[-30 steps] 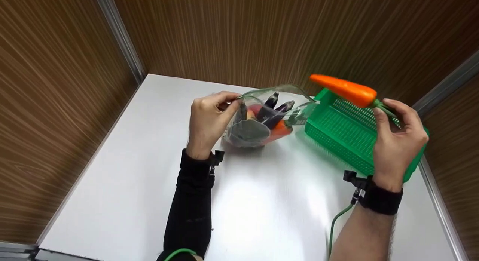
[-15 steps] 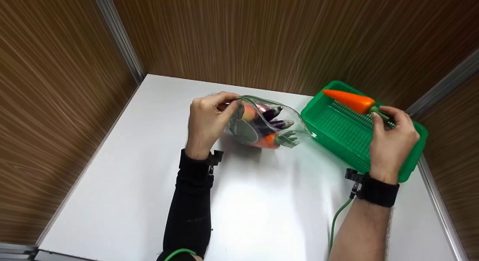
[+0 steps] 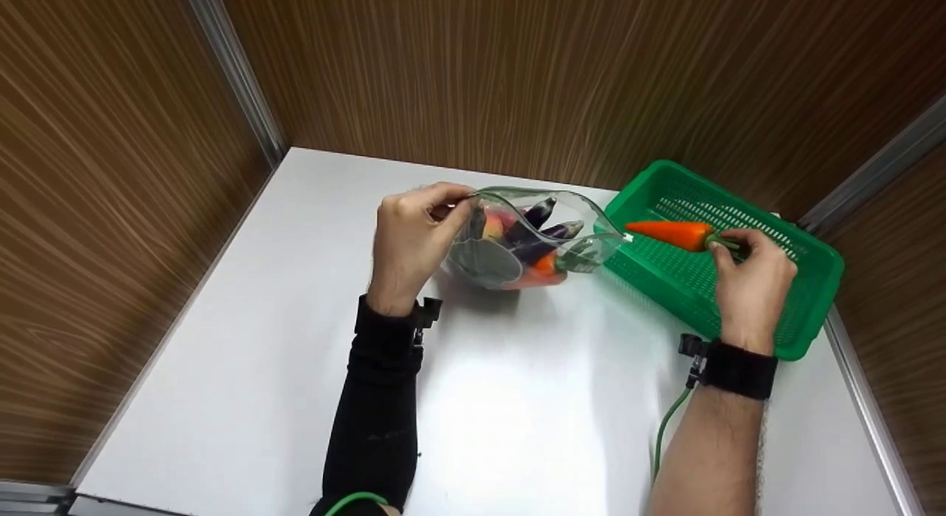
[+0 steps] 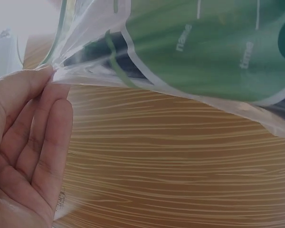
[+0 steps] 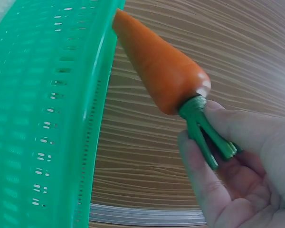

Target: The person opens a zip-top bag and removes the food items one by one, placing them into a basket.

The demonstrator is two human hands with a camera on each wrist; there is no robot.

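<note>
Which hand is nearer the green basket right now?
The right hand. It holds the carrot by its green stem over the green basket. The left hand is off to the basket's left, pinching the rim of the clear bag.

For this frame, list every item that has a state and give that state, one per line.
Clear bag: open at the mouth, resting on the table, vegetables inside.
Left hand: pinches the bag's rim.
Carrot: held by its green stem, over the basket.
Right hand: grips the carrot's stem.
Green basket: upright on the table, nothing else visible inside.
Eggplants: inside the bag, leaning.
</note>
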